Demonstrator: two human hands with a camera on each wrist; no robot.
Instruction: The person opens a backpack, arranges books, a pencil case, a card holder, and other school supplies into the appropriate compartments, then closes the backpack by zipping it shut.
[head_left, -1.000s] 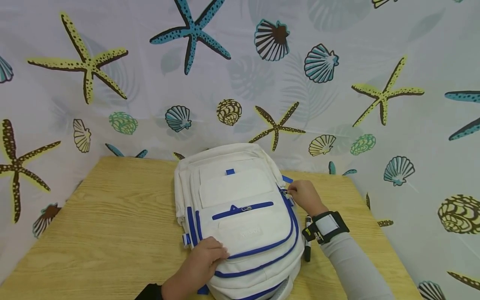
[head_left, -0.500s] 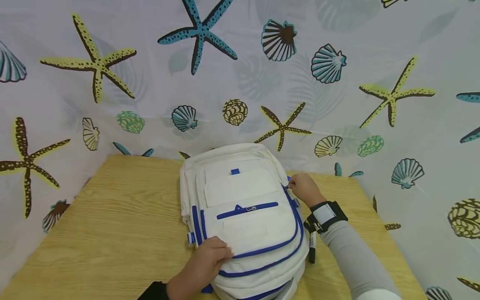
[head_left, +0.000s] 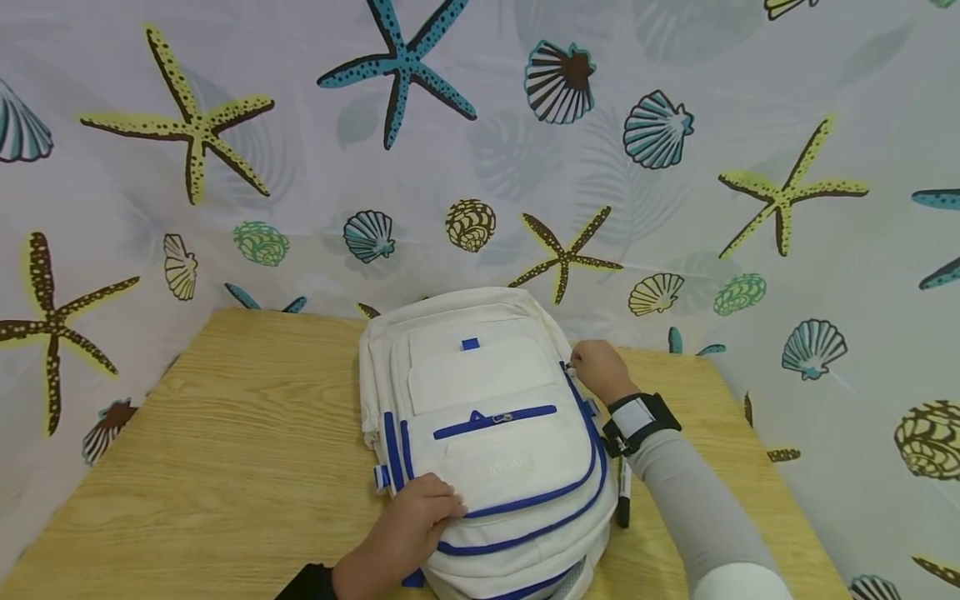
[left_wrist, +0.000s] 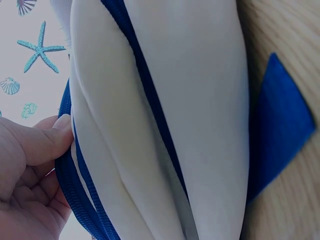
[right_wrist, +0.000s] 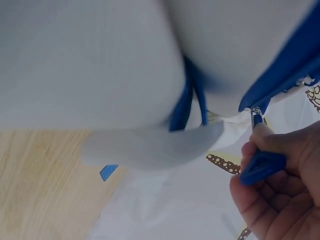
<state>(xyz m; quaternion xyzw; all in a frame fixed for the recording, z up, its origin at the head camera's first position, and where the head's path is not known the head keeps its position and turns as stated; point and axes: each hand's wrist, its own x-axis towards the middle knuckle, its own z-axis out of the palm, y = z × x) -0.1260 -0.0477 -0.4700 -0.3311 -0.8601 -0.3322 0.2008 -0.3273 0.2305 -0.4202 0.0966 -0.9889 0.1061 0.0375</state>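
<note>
A white backpack (head_left: 480, 379) with blue zipper trim lies front side up on the wooden table. My left hand (head_left: 420, 517) holds its lower left front; in the left wrist view, the thumb and fingers of that left hand (left_wrist: 30, 170) pinch a blue-trimmed pocket edge (left_wrist: 75, 187). At the upper right side of the bag is my right hand (head_left: 602, 373). The right wrist view shows this right hand (right_wrist: 282, 195) pinching a blue zipper pull (right_wrist: 262, 167), its slider (right_wrist: 256, 110) at the end of a blue zipper track.
A black-and-white marker (head_left: 624, 496) lies on the table (head_left: 247, 433) right of the bag, partly hidden by the right wrist. Another zipper (head_left: 495, 421) crosses the bag's front. Behind stands a cloth (head_left: 420, 167) printed with starfish and shells.
My right hand has moved up along the bag's right side with the zipper pull. The left hand keeps its place on the bag. The head view has shifted slightly.
</note>
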